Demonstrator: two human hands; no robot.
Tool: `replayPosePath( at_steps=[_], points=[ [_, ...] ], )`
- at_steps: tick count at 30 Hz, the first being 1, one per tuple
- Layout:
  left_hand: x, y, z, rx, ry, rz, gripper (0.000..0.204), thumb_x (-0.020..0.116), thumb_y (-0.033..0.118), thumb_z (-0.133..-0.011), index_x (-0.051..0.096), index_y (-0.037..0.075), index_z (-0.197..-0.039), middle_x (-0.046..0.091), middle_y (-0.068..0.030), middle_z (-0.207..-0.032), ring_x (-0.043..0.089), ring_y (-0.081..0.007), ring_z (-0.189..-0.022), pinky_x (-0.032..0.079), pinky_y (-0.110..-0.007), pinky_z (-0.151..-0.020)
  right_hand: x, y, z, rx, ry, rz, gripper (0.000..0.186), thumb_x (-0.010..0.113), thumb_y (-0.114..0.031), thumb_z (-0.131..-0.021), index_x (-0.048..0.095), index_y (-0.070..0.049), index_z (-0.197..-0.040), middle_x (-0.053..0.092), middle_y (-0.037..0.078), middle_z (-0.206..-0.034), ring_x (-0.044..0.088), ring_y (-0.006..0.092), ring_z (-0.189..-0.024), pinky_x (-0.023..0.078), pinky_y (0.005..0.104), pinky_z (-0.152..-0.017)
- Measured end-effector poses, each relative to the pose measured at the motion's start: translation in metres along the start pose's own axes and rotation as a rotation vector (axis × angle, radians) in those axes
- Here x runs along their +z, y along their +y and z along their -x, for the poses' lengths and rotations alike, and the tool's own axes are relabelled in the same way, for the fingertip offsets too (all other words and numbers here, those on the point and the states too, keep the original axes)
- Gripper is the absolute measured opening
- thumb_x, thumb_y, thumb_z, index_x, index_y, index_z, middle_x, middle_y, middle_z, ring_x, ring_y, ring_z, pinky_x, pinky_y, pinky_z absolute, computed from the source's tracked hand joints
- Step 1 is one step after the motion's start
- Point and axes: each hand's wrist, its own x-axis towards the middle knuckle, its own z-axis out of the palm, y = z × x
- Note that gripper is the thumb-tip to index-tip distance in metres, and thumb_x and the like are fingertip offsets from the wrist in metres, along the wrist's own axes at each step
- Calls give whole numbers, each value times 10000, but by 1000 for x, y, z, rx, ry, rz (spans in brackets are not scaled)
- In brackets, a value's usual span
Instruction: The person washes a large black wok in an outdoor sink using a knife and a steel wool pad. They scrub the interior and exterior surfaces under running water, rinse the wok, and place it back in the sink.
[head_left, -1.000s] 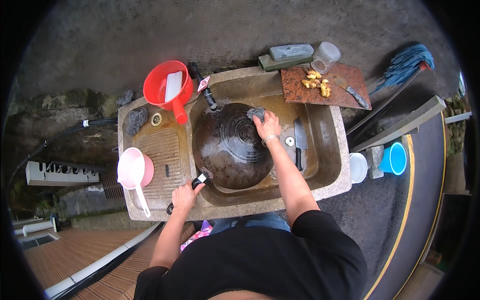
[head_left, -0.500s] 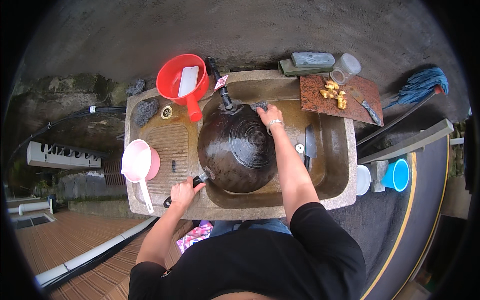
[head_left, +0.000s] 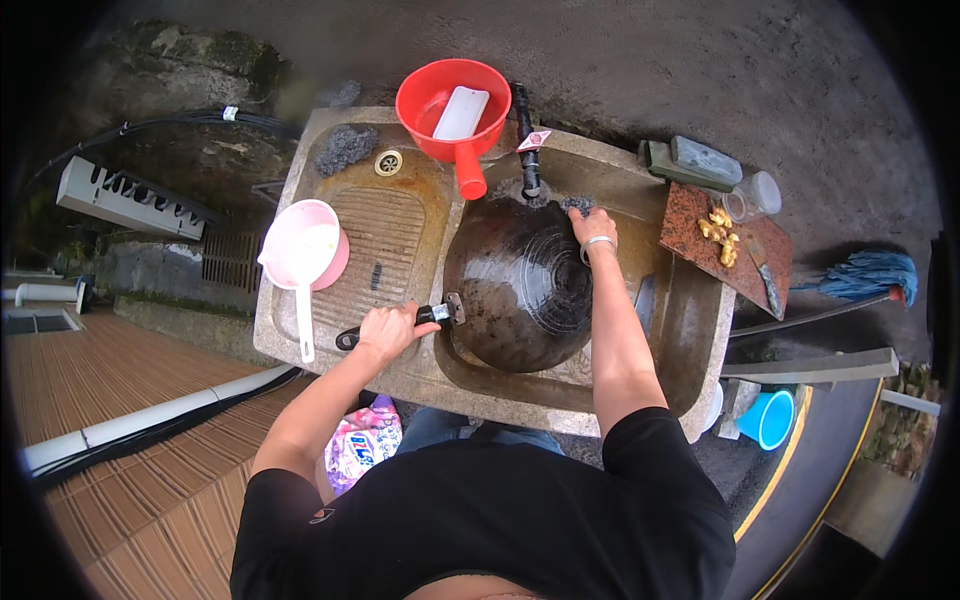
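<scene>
A dark, wet wok (head_left: 505, 290) lies bottom up over the stone sink's basin. My left hand (head_left: 388, 328) is closed round its black handle (head_left: 432, 314), at the wok's left side. At the far right part of the wok, my right hand (head_left: 594, 226) presses a grey steel wool scrubber (head_left: 577, 204) against the metal; the fingertips are partly hidden. Just beyond the wok, a black tap (head_left: 528, 150) points down at its far rim. The blade of a cleaver (head_left: 645, 300) shows in the basin, right of my right forearm.
Left of the basin, a pink dipper (head_left: 332, 262) stands on the ribbed drainboard (head_left: 385, 235). A red dipper (head_left: 408, 112) holding a white piece rests behind it, near another steel wool clump (head_left: 346, 150). A reddish board (head_left: 690, 222) with ginger (head_left: 719, 236) and a knife (head_left: 768, 285) spans the right corner.
My view has swung, so the whole sink appears turned and shifted. Both hands keep their hold, and my right hand with the scrubber stays near the wok's far right rim.
</scene>
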Motion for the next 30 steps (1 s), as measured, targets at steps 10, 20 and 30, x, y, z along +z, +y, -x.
replayPosePath(
  at_steps=[10, 20, 30],
  points=[
    [4, -5, 3, 9, 25, 56, 610, 511, 653, -803, 557, 48, -746, 607, -173, -551, 642, -326, -540, 507, -404, -483, 44, -48, 108, -672, 265, 86, 453, 690, -380, -704, 660, -102, -1060, 593, 114, -1220, 486, 261, -1224, 322, 506, -1052],
    [-12, -3, -9, -8, -235, 165, 635, 467, 639, -844, 623, 24, -863, 645, -233, -730, 642, -401, -748, 502, -486, -672, 52, 22, 206, -608, 353, -141, 568, 743, -209, -670, 588, -107, -1206, 437, 88, -1392, 340, 327, -1324, 245, 538, -1085],
    [-33, 30, -13, -177, -683, 705, 653, 436, 607, -907, 500, 25, -617, 496, -66, -465, 528, -163, -403, 435, -327, -435, -34, 149, 153, 50, 352, -355, 344, 684, -293, -814, 663, 40, -898, 640, 220, -1044, 618, 351, -975, 474, 363, -867]
  ],
)
